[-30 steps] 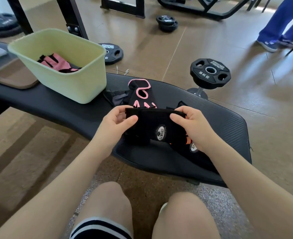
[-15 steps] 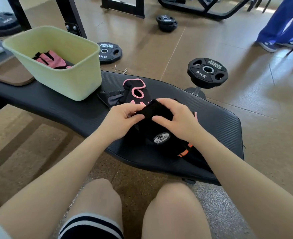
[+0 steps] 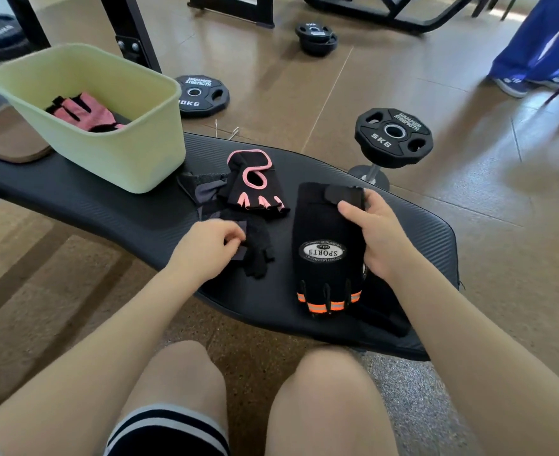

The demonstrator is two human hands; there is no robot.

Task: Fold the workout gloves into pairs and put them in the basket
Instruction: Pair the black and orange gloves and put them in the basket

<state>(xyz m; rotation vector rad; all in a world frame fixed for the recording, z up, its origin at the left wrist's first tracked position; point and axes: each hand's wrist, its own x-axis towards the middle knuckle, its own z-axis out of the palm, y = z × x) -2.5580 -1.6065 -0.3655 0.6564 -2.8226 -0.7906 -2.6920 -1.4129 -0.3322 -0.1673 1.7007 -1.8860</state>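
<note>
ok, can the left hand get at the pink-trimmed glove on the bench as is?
Probably yes. The left hand pinches a black glove just short of the pink-trimmed glove, which lies uncovered on the bench, but it would need to let go first.

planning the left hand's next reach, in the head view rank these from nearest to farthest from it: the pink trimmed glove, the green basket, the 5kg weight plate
1. Pink trimmed glove, on the bench just beyond the left hand.
2. Green basket, farther back on the bench, to the left.
3. 5kg weight plate, off the bench on a stand, far to the right.
</note>
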